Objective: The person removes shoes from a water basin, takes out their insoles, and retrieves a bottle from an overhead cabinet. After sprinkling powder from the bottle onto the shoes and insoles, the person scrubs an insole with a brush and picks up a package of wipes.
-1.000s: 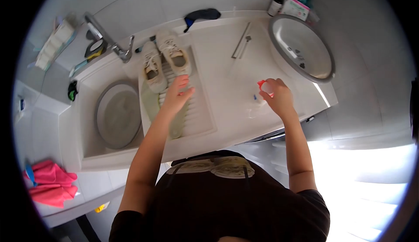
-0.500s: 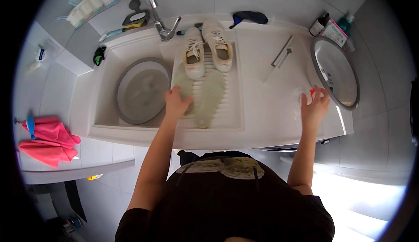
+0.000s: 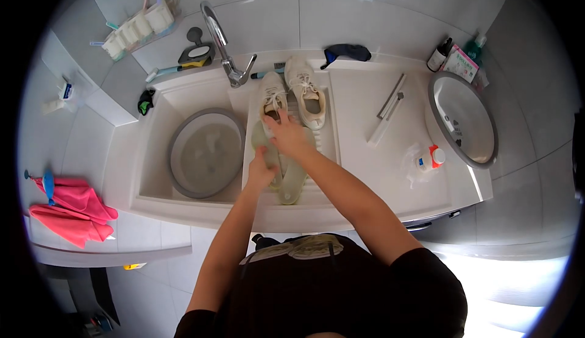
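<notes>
A pair of white lace-up shoes stands on the ribbed washboard, a left shoe (image 3: 272,98) and a right shoe (image 3: 306,101). Two pale green insoles lie below them, a left insole (image 3: 259,137) and a right insole (image 3: 294,184). My left hand (image 3: 261,172) rests over the left insole, thumb and index finger apart, covering part of it. Just above, my right hand (image 3: 291,137) reaches across with fingers spread, its tips at the heel of the left shoe. Whether those fingertips press on the shoe or the insole I cannot tell.
A grey-rimmed basin (image 3: 207,155) of cloudy water sits in the sink at left, under the faucet (image 3: 228,64). To the right are a white bottle with a red cap (image 3: 431,158), a metal bar (image 3: 391,97) and another basin (image 3: 466,118) leaning against the wall.
My right hand has left the red-capped bottle at the right and crossed to the shoes. My left hand stays at the left insole. The camera view has shifted slightly.
</notes>
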Demonstrator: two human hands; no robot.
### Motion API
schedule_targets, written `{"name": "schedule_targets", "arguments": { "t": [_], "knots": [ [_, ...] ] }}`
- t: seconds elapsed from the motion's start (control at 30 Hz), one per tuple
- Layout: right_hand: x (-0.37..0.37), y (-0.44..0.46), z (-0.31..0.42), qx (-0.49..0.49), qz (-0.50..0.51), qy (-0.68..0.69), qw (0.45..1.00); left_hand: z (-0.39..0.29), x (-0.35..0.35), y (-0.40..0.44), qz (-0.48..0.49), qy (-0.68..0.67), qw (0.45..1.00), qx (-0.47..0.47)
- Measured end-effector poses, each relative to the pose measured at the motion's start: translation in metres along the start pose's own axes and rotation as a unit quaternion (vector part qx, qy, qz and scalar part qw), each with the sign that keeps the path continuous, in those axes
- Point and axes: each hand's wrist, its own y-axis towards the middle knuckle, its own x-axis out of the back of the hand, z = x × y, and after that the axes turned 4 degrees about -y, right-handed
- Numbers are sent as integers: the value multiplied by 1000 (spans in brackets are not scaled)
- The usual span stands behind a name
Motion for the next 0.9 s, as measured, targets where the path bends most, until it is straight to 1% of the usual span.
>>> {"name": "schedule_targets", "arguments": {
  "t": [0.07,0.13,0.17,0.2,0.23,0.3,0.37,0.4,0.47,0.5,0.53,0.57,0.6,0.67,0.7,0.77,0.8,0.83,0.87,0.9],
  "knots": [
    [-13,9,-5,-10,0,6,1000,0,4,0,-1,-5,1000,-5],
    [-24,12,-8,-18,5,12,1000,0,9,-4,19,-15,1000,2],
    [-27,8,-12,-9,-27,18,999,0,12,-9,18,-17,1000,0],
    [-28,5,-19,-4,-60,22,998,0,16,-12,23,-16,999,-24],
    [-35,6,-22,-16,-64,12,998,2,16,-15,38,-17,998,-52],
    [-50,18,-32,27,-148,-57,987,34,5,-8,51,-127,987,-90],
    [-32,29,-28,15,-137,-75,988,28,4,-12,81,-195,974,-83],
    [-29,36,-33,5,-142,-84,986,22,4,-13,92,-197,972,-92],
    [-29,49,-34,-5,-108,-69,992,7,15,-19,145,-78,984,-70],
    [-29,58,-36,-8,-109,-69,992,-3,19,-20,147,-77,983,-71],
    [-29,66,-38,-36,-54,-91,994,-19,21,-23,125,35,990,-62],
    [-30,70,-39,-63,1,-112,992,-28,22,-23,101,147,982,-53],
    [-32,71,-38,-63,1,-112,992,-27,22,-20,102,148,982,-52],
    [-19,70,-27,-105,-34,-76,991,-23,21,-15,3,236,958,-162],
    [-10,64,-25,-104,-33,-75,991,-22,21,-13,3,236,958,-161],
    [23,43,-31,-89,-155,-1,984,-22,25,-5,69,209,968,-120],
    [32,37,-46,-111,-186,-18,976,-23,26,-2,63,210,969,-116],
    [39,36,-65,-134,-215,-32,967,-25,25,1,89,201,970,-108],
    [35,35,-85,-202,-245,-56,947,-27,25,1,116,192,970,-99],
    [33,37,-105,-272,-221,-23,936,-33,24,2,110,192,971,-87]
  ]
}}
